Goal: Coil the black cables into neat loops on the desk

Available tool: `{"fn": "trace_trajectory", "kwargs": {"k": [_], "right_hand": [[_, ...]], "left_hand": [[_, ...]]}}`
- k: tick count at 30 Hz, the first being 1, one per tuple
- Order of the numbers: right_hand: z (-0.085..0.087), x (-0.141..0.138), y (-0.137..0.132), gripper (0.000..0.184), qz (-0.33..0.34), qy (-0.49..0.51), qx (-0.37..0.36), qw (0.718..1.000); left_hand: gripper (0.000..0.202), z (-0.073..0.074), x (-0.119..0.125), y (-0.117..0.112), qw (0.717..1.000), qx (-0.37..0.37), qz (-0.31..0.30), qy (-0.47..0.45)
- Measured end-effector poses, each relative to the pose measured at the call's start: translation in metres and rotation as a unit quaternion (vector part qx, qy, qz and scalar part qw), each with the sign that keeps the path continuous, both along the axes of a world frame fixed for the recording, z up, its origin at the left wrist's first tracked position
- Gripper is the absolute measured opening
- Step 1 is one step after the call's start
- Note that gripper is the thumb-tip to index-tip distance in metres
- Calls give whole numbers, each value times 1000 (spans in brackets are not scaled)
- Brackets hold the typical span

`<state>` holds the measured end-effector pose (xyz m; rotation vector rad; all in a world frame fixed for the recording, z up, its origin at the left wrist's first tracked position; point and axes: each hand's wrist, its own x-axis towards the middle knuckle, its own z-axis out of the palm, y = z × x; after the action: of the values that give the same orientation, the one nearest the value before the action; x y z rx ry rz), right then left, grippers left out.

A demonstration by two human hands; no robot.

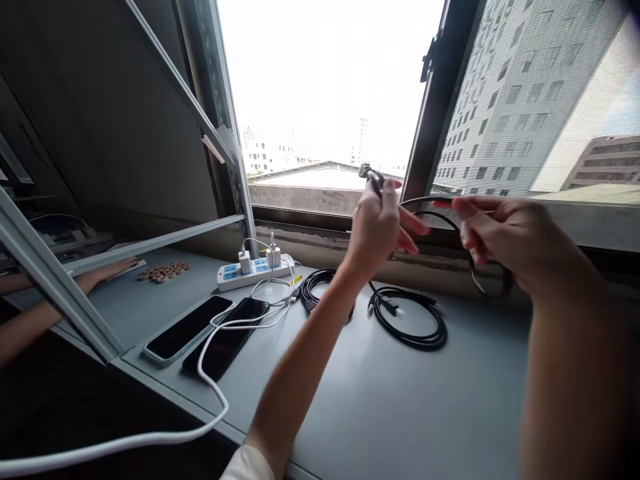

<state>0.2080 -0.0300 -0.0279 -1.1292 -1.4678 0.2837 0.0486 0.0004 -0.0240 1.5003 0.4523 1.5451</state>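
Observation:
My left hand (377,223) is raised in front of the window, closed around a black cable. A connector (365,171) pokes out above its thumb, and another plug end (393,309) dangles below the hand. To the right, my right hand (500,230) pinches the same black cable (433,199), which runs between both hands and loops down beside the right fingers. On the table beneath lie two coiled black cables: one coil (440,333) below and between the hands, the other coil (313,283) partly hidden behind my left forearm.
A white power strip (231,283) with two chargers stands by the window wall. Two phones (193,327) lie at the left, crossed by a white cable (205,353). Beyond the metal frame (55,273) are small brown pieces (163,271) and another person's arm (85,283).

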Motion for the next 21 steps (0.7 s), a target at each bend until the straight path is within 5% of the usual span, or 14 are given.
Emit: {"fn": "trace_trajectory", "kwargs": {"k": [2, 4, 7, 13, 17, 21], "right_hand": [[2, 13, 4, 26, -67, 62, 20, 996], [4, 23, 7, 25, -103, 124, 46, 986], [7, 24, 9, 22, -85, 200, 112, 970], [9, -8, 12, 20, 28, 205, 247, 947], [8, -13, 15, 22, -29, 157, 271, 949], [1, 10, 25, 22, -117, 163, 257, 945]], "left_hand": [[48, 4, -19, 6, 999, -11, 33, -9], [28, 8, -36, 14, 998, -18, 55, -6], [20, 10, -49, 22, 995, 7, 104, 1], [21, 4, -30, 28, 990, 17, 98, 99], [24, -1, -19, 27, 984, 11, 110, 139], [26, 6, -23, 18, 993, -14, 92, 77]]}}
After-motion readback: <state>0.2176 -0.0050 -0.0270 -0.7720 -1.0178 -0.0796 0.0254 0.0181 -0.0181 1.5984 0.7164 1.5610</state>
